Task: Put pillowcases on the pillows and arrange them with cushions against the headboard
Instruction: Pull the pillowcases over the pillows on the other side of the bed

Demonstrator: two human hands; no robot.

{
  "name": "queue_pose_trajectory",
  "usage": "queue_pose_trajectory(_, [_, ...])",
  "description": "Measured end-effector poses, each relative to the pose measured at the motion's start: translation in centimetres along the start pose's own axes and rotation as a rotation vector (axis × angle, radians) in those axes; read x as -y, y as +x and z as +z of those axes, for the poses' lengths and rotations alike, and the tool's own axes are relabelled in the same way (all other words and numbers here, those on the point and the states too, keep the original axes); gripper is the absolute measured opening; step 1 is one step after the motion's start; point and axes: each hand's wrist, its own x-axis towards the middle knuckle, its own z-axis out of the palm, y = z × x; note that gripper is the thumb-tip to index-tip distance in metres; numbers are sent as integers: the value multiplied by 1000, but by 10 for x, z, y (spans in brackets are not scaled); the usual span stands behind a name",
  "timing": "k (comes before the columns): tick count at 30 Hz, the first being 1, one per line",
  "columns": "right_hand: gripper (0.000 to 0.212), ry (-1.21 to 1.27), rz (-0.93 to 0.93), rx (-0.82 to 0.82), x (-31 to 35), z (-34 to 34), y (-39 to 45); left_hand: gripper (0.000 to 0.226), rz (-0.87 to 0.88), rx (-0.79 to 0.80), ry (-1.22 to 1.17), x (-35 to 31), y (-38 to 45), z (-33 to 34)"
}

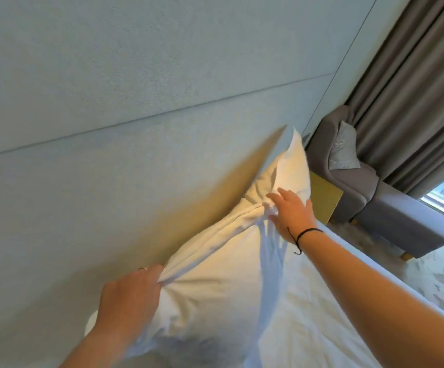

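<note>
In the head view, a white pillow point(215, 261) in its pillowcase runs on a slant from the lower left of the frame up toward the centre right, leaning against the pale blue-grey headboard point(109, 168) and resting on the white bed point(308, 314).

The left hand point(130, 296), at the lower left, has its fingers curled into a bunch of the case fabric at the pillow's upper edge; creases fan out from that pinch, so its grip is clamped on the cloth.

The right hand point(292, 211), at centre right with a dark cord around the wrist, lies on the pillow where the fabric gathers into a twisted ridge. Its fingers are spread and fairly straight, so it seems to press or pat; whether the fingertips also catch a fold I cannot tell, since that patch is blurred.

The pillow looks light, soft and limp: it sags and wrinkles wherever it is pulled and will not hold a shape unless plumped. The cotton is not slippery and nothing here is fragile. The sensible places to take hold are the corners or the seam edge, where a handful of cloth gives purchase.

Relative to the hands, the bulk of the pillow lies between them and below the left grip, with one corner poking up past the right hand toward the grey armchair point(374, 195) and curtain point(414, 88).
</note>
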Motion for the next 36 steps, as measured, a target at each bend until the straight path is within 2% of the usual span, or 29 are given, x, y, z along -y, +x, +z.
queue_pose_trajectory(2, [68, 80, 88, 233, 26, 40, -8, 26, -53, 164, -55, 17, 15, 29])
queue_pose_trajectory(4, [85, 227, 105, 469, 53, 85, -29, 38, -125, 207, -147, 28, 18, 49])
queue_pose_trajectory(6, [93, 337, 96, 602, 77, 120, -55, 53, -132, 204, -137, 36, 14, 61])
queue_pose_trajectory(8, [94, 400, 127, 586, 91, 138, -75, 63, -121, 211, -125, 40, 8, 65])
queue_pose_trajectory(10, [95, 419, 142, 542, 94, 138, -84, 65, -118, 231, -138, 43, 5, 61])
queue_pose_trajectory(14, [101, 301, 53, 583, 89, 127, -91, 39, -131, 360, -249, 56, -3, 46])
queue_pose_trajectory(16, [104, 285, 12, 589, 91, 126, -98, 21, -123, 362, -331, 67, -12, 38])
queue_pose_trajectory(17, [105, 289, 6, 586, 94, 127, -102, 17, -122, 347, -373, 72, -17, 34])
queue_pose_trajectory(19, [107, 292, 1, 565, 101, 133, -109, 25, -130, 280, -489, 80, -26, 28])
queue_pose_trajectory(25, [108, 335, 63, 507, 126, 144, -123, 33, -246, -55, -819, 94, -53, 15])
queue_pose_trajectory(28, [107, 325, 93, 489, 131, 146, -125, 34, -313, -116, -742, 102, -68, 23])
queue_pose_trajectory(31, [106, 335, 102, 484, 128, 147, -126, 39, -362, -83, -557, 111, -80, 33])
queue_pose_trajectory(33, [104, 346, 96, 482, 124, 146, -130, 38, -332, -88, -376, 110, -89, 39])
queue_pose_trajectory(36, [100, 372, 94, 501, 118, 145, -141, 28, -181, -177, -307, 94, -93, 38])
